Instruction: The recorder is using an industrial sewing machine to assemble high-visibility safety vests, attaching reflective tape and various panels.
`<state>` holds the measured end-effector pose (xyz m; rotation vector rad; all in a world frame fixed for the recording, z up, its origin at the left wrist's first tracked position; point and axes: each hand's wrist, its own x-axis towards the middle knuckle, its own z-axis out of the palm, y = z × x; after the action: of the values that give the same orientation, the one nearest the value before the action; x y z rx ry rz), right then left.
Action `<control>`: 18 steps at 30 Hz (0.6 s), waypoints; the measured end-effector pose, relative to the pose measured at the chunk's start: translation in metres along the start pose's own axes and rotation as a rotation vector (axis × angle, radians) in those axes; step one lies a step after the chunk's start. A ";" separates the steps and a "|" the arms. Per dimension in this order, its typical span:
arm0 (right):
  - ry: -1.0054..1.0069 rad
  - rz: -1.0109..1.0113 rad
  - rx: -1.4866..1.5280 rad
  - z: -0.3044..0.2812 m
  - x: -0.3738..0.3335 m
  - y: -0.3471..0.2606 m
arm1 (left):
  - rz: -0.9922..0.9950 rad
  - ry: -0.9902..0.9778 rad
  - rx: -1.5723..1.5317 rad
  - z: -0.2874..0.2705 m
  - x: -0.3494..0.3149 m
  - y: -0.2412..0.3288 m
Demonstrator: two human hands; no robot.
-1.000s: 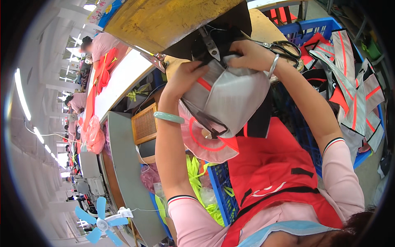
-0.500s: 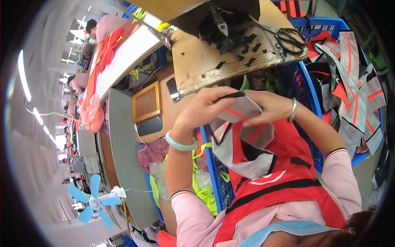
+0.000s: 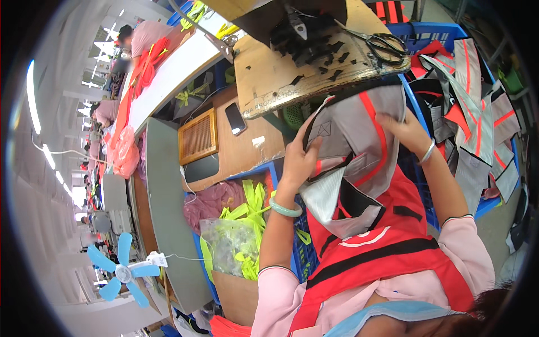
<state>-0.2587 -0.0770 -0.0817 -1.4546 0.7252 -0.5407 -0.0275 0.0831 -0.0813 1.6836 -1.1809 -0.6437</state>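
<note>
A grey sewn fabric piece point(image 3: 359, 126) with an orange-red stripe and black edging is spread between my hands, below the table's front edge. My left hand point(image 3: 302, 160) grips its left side, the thumb on top beside a stitched crossed square. At the right side my right hand point(image 3: 407, 132) holds the cloth near the stripe, its fingers partly behind the fabric. The lower part hangs in folds over my red apron point(image 3: 370, 261), showing a pale underside and a black patch.
Black-handled scissors point(image 3: 387, 49) and dark scraps lie on the worn work table point(image 3: 269, 84). A blue basket point(image 3: 424, 112) of similar pieces stands at right. A phone point(image 3: 235, 119) and a wood-framed panel point(image 3: 197, 137) lie left, above yellow-green strips point(image 3: 252, 202). A blue fan point(image 3: 123, 273) stands farther left.
The fabric piece has gone from folded up between my hands to opened out flat. My left hand moved right and lower, my right hand slightly right; the phone shows more fully.
</note>
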 end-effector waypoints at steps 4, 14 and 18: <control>0.435 -0.386 -0.166 -0.011 0.002 0.004 | -0.047 -0.105 0.048 -0.005 0.025 0.013; 0.337 -0.556 -0.801 0.047 0.018 -0.003 | 0.089 -0.042 0.568 0.002 0.023 0.045; 0.182 -0.760 -0.657 0.057 0.034 -0.011 | 0.143 -0.041 0.433 -0.006 0.033 0.041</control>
<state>-0.1933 -0.0634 -0.0764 -2.3384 0.4824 -1.0907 -0.0267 0.0514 -0.0384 1.9227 -1.5356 -0.3494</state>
